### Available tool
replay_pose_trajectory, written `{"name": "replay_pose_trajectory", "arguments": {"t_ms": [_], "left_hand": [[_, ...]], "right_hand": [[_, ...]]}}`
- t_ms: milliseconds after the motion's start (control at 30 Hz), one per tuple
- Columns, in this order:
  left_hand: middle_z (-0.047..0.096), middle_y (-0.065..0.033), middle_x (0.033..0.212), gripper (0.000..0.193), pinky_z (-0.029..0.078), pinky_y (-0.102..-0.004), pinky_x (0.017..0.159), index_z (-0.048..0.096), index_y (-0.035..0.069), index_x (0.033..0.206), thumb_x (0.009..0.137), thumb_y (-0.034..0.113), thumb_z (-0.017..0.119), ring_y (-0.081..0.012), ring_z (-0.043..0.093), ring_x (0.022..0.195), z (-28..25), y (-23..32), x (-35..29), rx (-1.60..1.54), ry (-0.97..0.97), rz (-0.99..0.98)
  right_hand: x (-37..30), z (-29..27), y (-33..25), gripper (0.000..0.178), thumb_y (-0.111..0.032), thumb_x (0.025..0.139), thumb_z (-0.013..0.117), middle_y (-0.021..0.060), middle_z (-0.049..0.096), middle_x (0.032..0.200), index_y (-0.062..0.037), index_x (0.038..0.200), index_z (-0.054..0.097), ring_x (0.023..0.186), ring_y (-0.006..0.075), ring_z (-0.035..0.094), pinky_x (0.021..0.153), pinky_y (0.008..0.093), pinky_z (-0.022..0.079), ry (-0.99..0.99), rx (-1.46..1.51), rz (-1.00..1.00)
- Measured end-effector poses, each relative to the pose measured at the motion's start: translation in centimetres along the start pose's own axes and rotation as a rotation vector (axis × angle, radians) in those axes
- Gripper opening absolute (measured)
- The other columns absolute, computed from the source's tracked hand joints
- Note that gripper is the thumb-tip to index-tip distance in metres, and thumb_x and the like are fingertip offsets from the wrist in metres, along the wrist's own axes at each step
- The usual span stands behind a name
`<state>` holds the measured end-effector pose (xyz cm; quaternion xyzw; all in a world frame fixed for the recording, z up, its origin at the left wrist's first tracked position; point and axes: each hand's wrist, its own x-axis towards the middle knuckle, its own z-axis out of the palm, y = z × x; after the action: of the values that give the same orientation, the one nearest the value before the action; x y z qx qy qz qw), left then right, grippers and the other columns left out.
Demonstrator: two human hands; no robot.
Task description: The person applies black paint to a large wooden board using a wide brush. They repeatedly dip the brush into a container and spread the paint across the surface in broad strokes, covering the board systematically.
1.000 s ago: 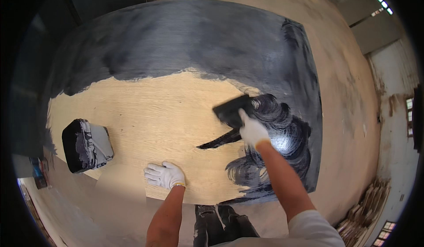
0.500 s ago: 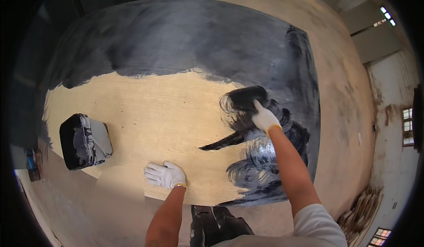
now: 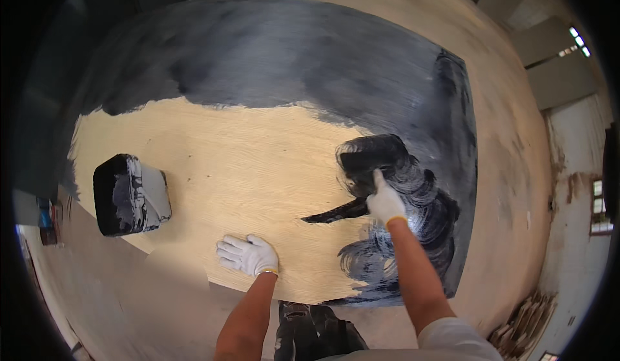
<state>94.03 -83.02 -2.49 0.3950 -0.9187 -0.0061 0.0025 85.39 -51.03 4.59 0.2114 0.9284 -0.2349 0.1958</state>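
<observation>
My right hand [image 3: 387, 205], in a white knitted glove, is closed with its index finger stretched forward. It grips a flat applicator coated in black [image 3: 371, 157], pressed against the wood panel [image 3: 252, 167]; its exact kind is hidden by wet paint. Swirls of black paint [image 3: 423, 199] surround the hand, and a dark streak [image 3: 334, 211] points left from it. Palm down on the bare wood near the front edge, my gloved left hand [image 3: 248, 256] lies flat with its fingers stretched out. Farther left stands a paint bucket [image 3: 132, 195], smeared black over its side.
Dark paint [image 3: 258, 51] covers the panel's far part and right side. Beyond the panel spreads a brownish floor [image 3: 510, 161]. Scrap wood strips [image 3: 526, 325] lean by the wall at the lower right. Small items [image 3: 48, 222] are at the far left.
My right hand has come toward me across the black swirls. My left hand stays flat on the panel. The whole view has shifted slightly.
</observation>
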Motion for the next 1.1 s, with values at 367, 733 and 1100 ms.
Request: {"name": "replay_pose_trajectory", "arguments": {"t_ms": [367,733,1100], "left_hand": [[0.023,-0.0293,0.161,0.071,0.009,-0.0552,0.122,0.027,-0.008,0.151,0.096,0.032,0.047,-0.0426,0.016,0.151,0.0,-0.2,-0.4,0.000,-0.047,0.005],[0.027,-0.0281,0.159,0.068,0.015,-0.0540,0.120,0.030,-0.007,0.150,0.096,0.031,0.046,-0.0419,0.022,0.149,-0.2,0.3,-0.5,0.070,-0.006,0.011],[0.026,-0.0263,0.161,0.067,0.014,-0.0531,0.121,0.029,-0.003,0.152,0.098,0.035,0.042,-0.0390,0.022,0.150,0.2,0.3,-0.7,0.126,-0.038,-0.008]], "right_hand": [[1.5,-0.3,-3.7,0.072,-0.016,0.090,0.047,0.0317,0.065,0.119,-0.0189,0.159,0.027,0.114,0.0452,0.063,0.098,0.0507,0.047,-0.088,-0.120,-0.047],[1.1,-0.9,-4.5,0.075,-0.016,0.090,0.051,0.0312,0.064,0.122,-0.0194,0.160,0.025,0.114,0.0425,0.064,0.101,0.0487,0.047,-0.150,-0.103,0.023],[-2.5,-0.9,0.6,0.072,-0.017,0.088,0.051,0.0296,0.065,0.119,-0.0193,0.158,0.031,0.110,0.0427,0.065,0.096,0.0500,0.049,-0.128,-0.053,-0.016]]}}
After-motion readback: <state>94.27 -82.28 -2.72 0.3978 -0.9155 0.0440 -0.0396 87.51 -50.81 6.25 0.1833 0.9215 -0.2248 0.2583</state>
